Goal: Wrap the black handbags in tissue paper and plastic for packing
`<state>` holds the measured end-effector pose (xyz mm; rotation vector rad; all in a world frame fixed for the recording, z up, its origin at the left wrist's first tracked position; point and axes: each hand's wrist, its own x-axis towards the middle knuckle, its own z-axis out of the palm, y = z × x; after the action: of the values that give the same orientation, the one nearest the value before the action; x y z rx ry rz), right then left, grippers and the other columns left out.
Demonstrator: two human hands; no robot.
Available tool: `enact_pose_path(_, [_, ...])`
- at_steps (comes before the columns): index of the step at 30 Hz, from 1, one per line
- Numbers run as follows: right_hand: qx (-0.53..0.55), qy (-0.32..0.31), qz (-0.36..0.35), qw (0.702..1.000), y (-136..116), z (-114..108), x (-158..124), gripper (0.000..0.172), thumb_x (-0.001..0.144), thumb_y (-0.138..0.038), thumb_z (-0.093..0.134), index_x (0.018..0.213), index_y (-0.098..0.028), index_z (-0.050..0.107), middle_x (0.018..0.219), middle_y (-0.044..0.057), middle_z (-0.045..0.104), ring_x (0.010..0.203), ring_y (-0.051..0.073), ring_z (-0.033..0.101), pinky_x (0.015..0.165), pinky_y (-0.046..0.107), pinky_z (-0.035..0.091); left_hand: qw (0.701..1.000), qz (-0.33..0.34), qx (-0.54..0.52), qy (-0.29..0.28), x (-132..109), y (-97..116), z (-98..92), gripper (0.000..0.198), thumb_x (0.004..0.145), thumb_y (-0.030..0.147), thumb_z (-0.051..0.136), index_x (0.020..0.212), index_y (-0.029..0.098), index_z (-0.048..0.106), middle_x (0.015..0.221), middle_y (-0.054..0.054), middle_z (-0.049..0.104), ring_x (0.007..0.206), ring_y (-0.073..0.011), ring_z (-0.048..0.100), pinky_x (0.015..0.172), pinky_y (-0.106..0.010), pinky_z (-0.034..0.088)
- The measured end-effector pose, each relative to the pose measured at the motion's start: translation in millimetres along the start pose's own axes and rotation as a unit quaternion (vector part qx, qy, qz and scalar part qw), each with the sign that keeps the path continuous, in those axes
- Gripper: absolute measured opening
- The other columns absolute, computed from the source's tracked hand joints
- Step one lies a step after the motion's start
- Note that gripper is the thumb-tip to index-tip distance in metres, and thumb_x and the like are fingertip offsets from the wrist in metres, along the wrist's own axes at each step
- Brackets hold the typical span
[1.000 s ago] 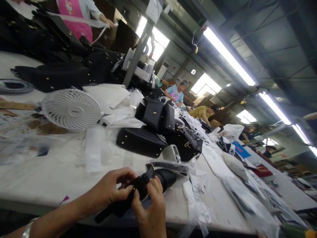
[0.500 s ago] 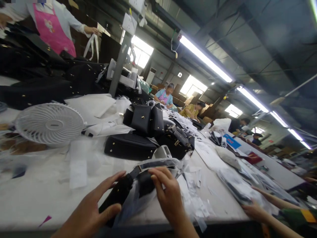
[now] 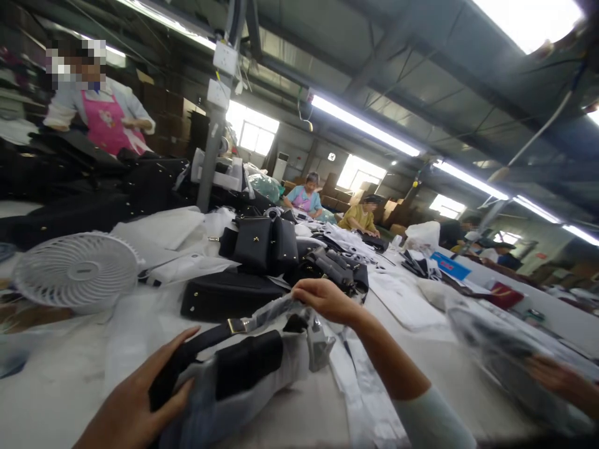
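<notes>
A black handbag (image 3: 248, 363), partly covered in clear and white wrapping, lies tilted at the front of the table. My left hand (image 3: 133, 396) grips its near left end, thumb apart from the fingers. From that end a strap (image 3: 213, 337) with a gold buckle (image 3: 237, 325) rises toward the right, and its far part is wrapped in clear plastic. My right hand (image 3: 325, 300) pinches this wrapped part above the bag. Below the right hand hangs a grey plastic-covered piece (image 3: 321, 349) whose kind I cannot make out.
Black bags (image 3: 234, 296) are piled just beyond my hands. On the left stands a white fan (image 3: 77, 269); paper strips (image 3: 349, 386) lie to the right. At the right edge a co-worker's hand (image 3: 556, 374) holds a plastic-wrapped item (image 3: 496, 343). Other people work further back.
My right hand has moved up and away from the bag, drawing the wrapped strap out. The left hand has shifted slightly left with the bag. The co-worker's wrapped item at right has been lifted.
</notes>
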<state>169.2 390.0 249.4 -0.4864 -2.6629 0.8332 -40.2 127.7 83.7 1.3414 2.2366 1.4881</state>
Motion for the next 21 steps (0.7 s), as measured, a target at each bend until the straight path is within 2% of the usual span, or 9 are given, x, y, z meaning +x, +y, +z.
enact_pose_path(3, [0.102, 0.004, 0.006, 0.995, 0, -9, -6, 0.053, 0.096, -0.064, 0.050, 0.079, -0.017, 0.068, 0.064, -0.004, 0.056, 0.057, 0.011, 0.050, 0.056, 0.023, 0.041, 0.999, 0.013, 0.037, 0.011, 11, 11, -17.0, 0.063, 0.091, 0.063, 0.052, 0.150, 0.041, 0.043, 0.148, 0.001, 0.059, 0.136, -0.0333, 0.055, 0.113, -0.050, 0.045])
enact_pose_path(6, [0.188, 0.013, 0.004, 0.982, -1, -4, -10, 0.057, 0.091, -0.072, 0.053, 0.079, -0.017, 0.066, 0.066, -0.003, 0.056, 0.059, 0.011, 0.051, 0.058, 0.023, 0.044, 0.993, 0.076, 0.090, -0.029, 30, 46, -22.9, 0.066, 0.089, 0.064, 0.055, 0.150, 0.043, 0.044, 0.155, 0.004, 0.052, 0.140, -0.0314, 0.051, 0.115, -0.045, 0.042])
enact_pose_path(7, [0.211, 0.019, 0.003, 0.977, -1, -1, -11, 0.058, 0.090, -0.073, 0.053, 0.079, -0.017, 0.065, 0.067, -0.002, 0.056, 0.060, 0.012, 0.052, 0.059, 0.023, 0.044, 0.989, 0.090, 0.105, -0.057, 38, 61, -21.7, 0.065, 0.089, 0.065, 0.055, 0.148, 0.041, 0.048, 0.153, 0.003, 0.055, 0.138, -0.0320, 0.054, 0.114, -0.044, 0.044])
enact_pose_path(10, [0.257, 0.049, -0.001, 0.965, 2, 4, -11, 0.058, 0.089, -0.074, 0.054, 0.078, -0.017, 0.063, 0.069, -0.002, 0.058, 0.059, 0.012, 0.053, 0.057, 0.023, 0.045, 0.970, 0.082, 0.124, -0.193, 66, 109, -16.1, 0.059, 0.094, 0.065, 0.050, 0.140, 0.031, 0.062, 0.139, -0.005, 0.067, 0.127, -0.0345, 0.062, 0.109, -0.044, 0.046])
enact_pose_path(11, [0.264, 0.064, -0.002, 0.962, 4, 5, -12, 0.059, 0.089, -0.074, 0.054, 0.077, -0.017, 0.062, 0.068, -0.002, 0.058, 0.059, 0.012, 0.053, 0.057, 0.023, 0.045, 0.960, 0.077, 0.107, -0.246, 76, 122, -16.1, 0.059, 0.092, 0.064, 0.054, 0.138, 0.028, 0.064, 0.131, -0.007, 0.072, 0.120, -0.0346, 0.066, 0.105, -0.042, 0.049])
enact_pose_path(14, [0.261, 0.123, -0.010, 0.957, 10, 5, -17, 0.059, 0.092, -0.073, 0.052, 0.079, -0.016, 0.064, 0.069, -0.001, 0.060, 0.061, 0.013, 0.056, 0.060, 0.025, 0.047, 0.931, 0.045, 0.018, -0.362, 101, 144, -28.6, 0.060, 0.086, 0.060, 0.068, 0.136, 0.027, 0.065, 0.114, -0.004, 0.078, 0.106, -0.0303, 0.071, 0.091, -0.033, 0.053])
enact_pose_path(17, [0.234, 0.178, -0.043, 0.955, 4, 8, -27, 0.052, 0.097, -0.065, 0.051, 0.100, -0.017, 0.071, 0.095, 0.006, 0.071, 0.089, 0.021, 0.066, 0.085, 0.032, 0.052, 0.927, -0.026, -0.080, -0.366, 112, 145, -53.1, 0.060, 0.086, 0.059, 0.071, 0.139, 0.032, 0.063, 0.126, 0.000, 0.073, 0.120, -0.0290, 0.064, 0.096, -0.029, 0.050])
enact_pose_path(19, [0.148, 0.197, -0.105, 0.963, -9, 14, -33, 0.048, 0.096, -0.059, 0.058, 0.124, -0.021, 0.068, 0.126, 0.009, 0.068, 0.119, 0.026, 0.060, 0.108, 0.041, 0.042, 0.928, -0.059, -0.135, -0.342, 111, 140, -67.3, 0.055, 0.086, 0.057, 0.072, 0.136, 0.034, 0.064, 0.132, 0.000, 0.070, 0.128, -0.0293, 0.059, 0.102, -0.030, 0.047])
enact_pose_path(21, [0.000, 0.201, -0.187, 0.962, -27, 24, -34, 0.054, 0.094, -0.052, 0.066, 0.139, -0.025, 0.058, 0.146, 0.009, 0.057, 0.135, 0.029, 0.051, 0.121, 0.049, 0.027, 0.929, -0.058, -0.172, -0.323, 107, 133, -75.7, 0.050, 0.089, 0.055, 0.070, 0.134, 0.034, 0.065, 0.134, 0.000, 0.070, 0.129, -0.0290, 0.059, 0.104, -0.032, 0.046])
